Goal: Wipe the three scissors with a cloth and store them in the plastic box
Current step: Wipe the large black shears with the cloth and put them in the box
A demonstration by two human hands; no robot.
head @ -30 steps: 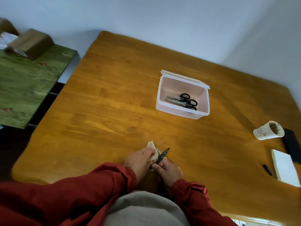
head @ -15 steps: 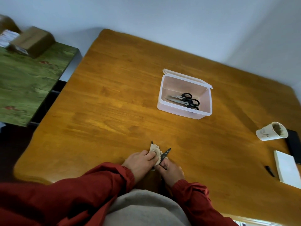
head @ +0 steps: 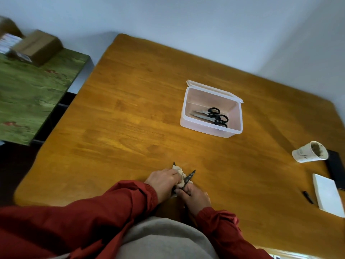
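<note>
At the table's near edge my left hand (head: 164,181) holds a crumpled beige cloth (head: 179,173) wrapped around one blade of an opened pair of dark scissors (head: 190,176). One blade tip pokes out above the cloth, the other points up and right. My right hand (head: 195,196) grips the scissors' handles, which are hidden under it. Further back, a clear plastic box (head: 209,128) stands open with its lid tipped back. Two black-handled scissors (head: 211,116) lie inside it.
The wooden table (head: 130,118) carries a tipped paper cup (head: 309,151), a black flat object (head: 336,169), a white pad (head: 328,197) and a small black pen (head: 308,197) at the right. A green side table (head: 33,94) with cardboard boxes stands at left.
The cloth in my left hand has slid along the blade, so a blade tip now shows above it. My right hand stays in place on the handles.
</note>
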